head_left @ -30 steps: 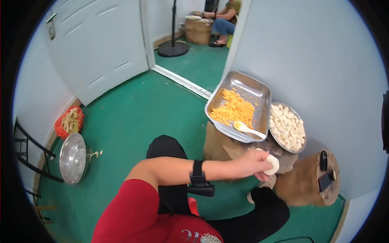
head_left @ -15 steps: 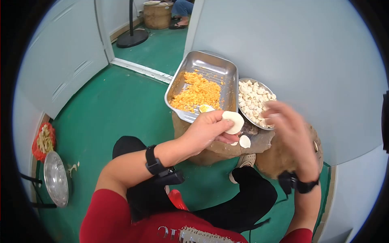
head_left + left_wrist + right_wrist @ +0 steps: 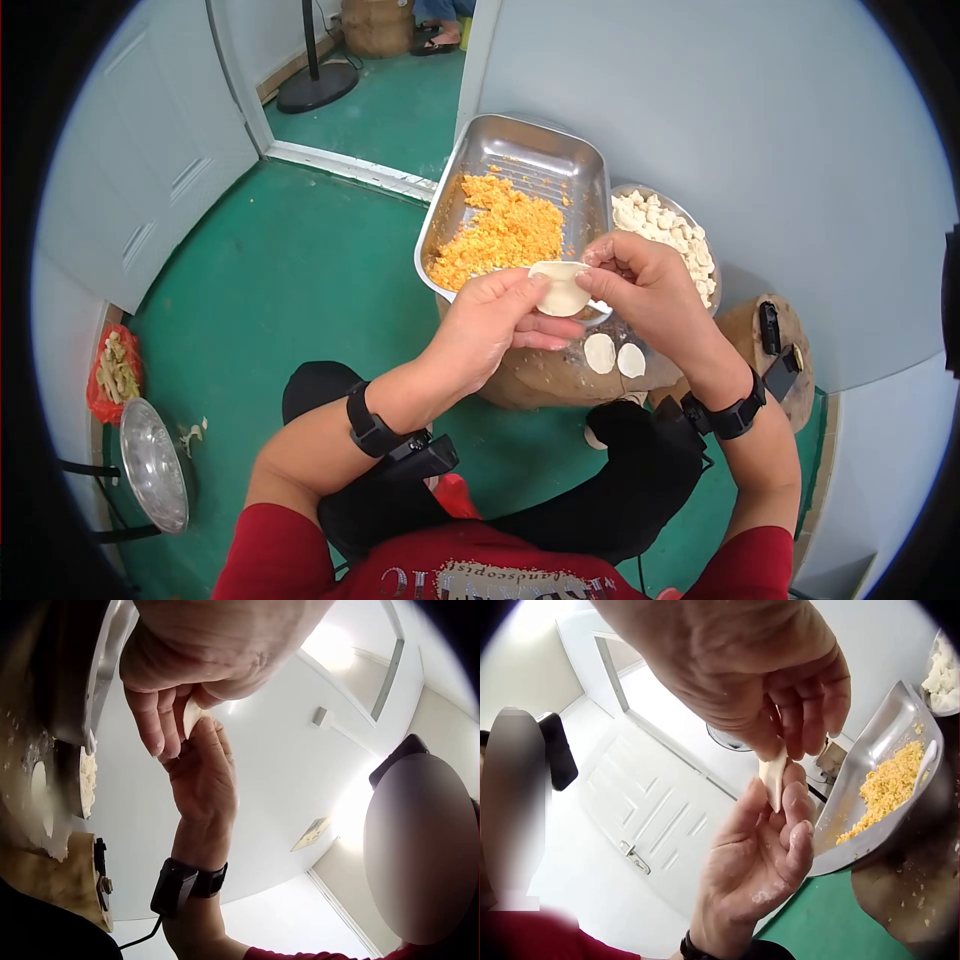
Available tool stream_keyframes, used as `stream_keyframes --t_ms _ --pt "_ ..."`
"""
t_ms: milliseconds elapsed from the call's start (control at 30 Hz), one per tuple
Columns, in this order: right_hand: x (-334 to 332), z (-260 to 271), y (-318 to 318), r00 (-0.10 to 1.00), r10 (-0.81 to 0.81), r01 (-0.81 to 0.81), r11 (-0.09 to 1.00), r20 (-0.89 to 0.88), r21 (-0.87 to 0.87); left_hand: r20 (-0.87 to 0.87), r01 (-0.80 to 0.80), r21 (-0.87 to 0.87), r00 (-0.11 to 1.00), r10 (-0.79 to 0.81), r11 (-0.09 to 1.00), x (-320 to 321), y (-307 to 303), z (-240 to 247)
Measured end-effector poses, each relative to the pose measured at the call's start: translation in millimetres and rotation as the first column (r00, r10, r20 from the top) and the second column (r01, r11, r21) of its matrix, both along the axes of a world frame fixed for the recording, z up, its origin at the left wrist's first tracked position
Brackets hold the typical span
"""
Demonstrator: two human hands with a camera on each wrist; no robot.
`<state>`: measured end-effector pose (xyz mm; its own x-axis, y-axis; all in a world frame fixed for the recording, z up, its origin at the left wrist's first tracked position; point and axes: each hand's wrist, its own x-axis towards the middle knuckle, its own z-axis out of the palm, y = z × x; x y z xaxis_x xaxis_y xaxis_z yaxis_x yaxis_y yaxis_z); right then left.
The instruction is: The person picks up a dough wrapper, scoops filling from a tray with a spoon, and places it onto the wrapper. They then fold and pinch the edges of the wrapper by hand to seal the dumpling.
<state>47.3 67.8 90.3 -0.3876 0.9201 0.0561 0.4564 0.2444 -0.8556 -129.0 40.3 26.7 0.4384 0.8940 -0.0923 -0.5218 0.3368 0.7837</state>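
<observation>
A thin round dough wrapper is held up in front of the metal pan by both hands. My left hand pinches its left side between thumb and fingers, with other fingers stretched beneath it. The right hand pinches the wrapper's right edge between thumb and fingertips. In the right wrist view the dough appears edge-on between both sets of fingers. Orange-yellow crumbly filling lies in the pan, and a white spoon rests at its edge. Two more wrappers lie on the wooden stump below.
Right of the pan stands a round metal bowl full of white dumplings. A second stump carries a phone. On the floor at left are an empty metal basin and a red bag of scraps.
The right hand came into view from the right and now pinches the wrapper's edge. The left hand still holds the wrapper. The head view has swung right, bringing both arms in.
</observation>
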Motion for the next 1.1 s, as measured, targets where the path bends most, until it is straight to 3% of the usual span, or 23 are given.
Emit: stream_keyframes --t_ms 67,133,200,333,467,500,533,600,667,900,1000,1067,1100 --pt "-8.5 1.9 2.4 0.999 0.028 -0.029 0.999 -0.037 -0.020 0.019 -0.008 -0.011 1.000 0.008 1.000 -5.3 2.4 -3.0" --pt "-15.6 5.9 3.5 0.996 0.054 -0.057 0.997 -0.068 -0.049 0.101 -0.115 0.061 0.989 0.109 0.991 -6.5 4.1 -10.6" --pt "-21.3 8.5 5.7 0.994 0.112 -0.111 0.992 0.018 -0.066 0.038 -0.125 0.079 0.992 0.122 0.989 -5.7 7.1 -10.2" --pt "-17.9 1.4 14.6 0.993 0.110 -0.113 0.990 -0.043 -0.090 -0.011 -0.124 0.050 0.992 0.125 0.991 -5.8 13.8 -2.4" --pt "3.7 -5.2 30.8 0.995 0.046 -0.052 0.996 0.090 0.066 -0.056 -0.158 0.005 0.986 0.158 0.987 -14.7 20.1 3.2" --pt "10.4 -12.7 36.2 0.877 0.018 -0.140 0.965 0.480 0.220 -0.011 -0.200 -0.006 0.980 0.200 0.980 -20.1 25.2 1.0" --pt "16.6 -22.0 41.1 0.620 -0.085 -0.280 0.905 0.780 0.321 0.033 -0.242 -0.016 0.970 0.242 0.970 -24.8 29.4 0.7" --pt "21.6 -42.3 40.2 0.573 -0.082 -0.324 0.891 0.816 0.317 0.041 -0.288 -0.034 0.956 0.289 0.957 -29.7 33.9 3.1" --pt "17.1 -50.3 37.4 0.404 -0.093 -0.383 0.886 0.910 0.261 0.093 -0.355 -0.086 0.928 0.362 0.931 -32.4 39.0 1.5" --pt "7.8 -62.6 42.7 0.385 -0.027 -0.350 0.920 0.922 0.174 0.165 -0.308 -0.137 0.930 0.328 0.941 -30.1 44.8 -4.2" --pt "6.5 -61.4 47.0 0.468 -0.036 -0.270 0.946 0.883 0.181 0.190 -0.315 -0.159 0.920 0.342 0.936 -31.7 48.1 -5.9" --pt "4.0 -57.5 49.1 0.589 -0.017 -0.104 0.990 0.808 0.097 0.191 -0.324 -0.156 0.917 0.350 0.933 -32.2 50.3 -7.6" --pt "4.4 -58.5 49.8 0.586 -0.018 -0.106 0.989 0.810 0.099 0.188 -0.331 -0.153 0.915 0.356 0.931 -32.1 51.5 -7.7"
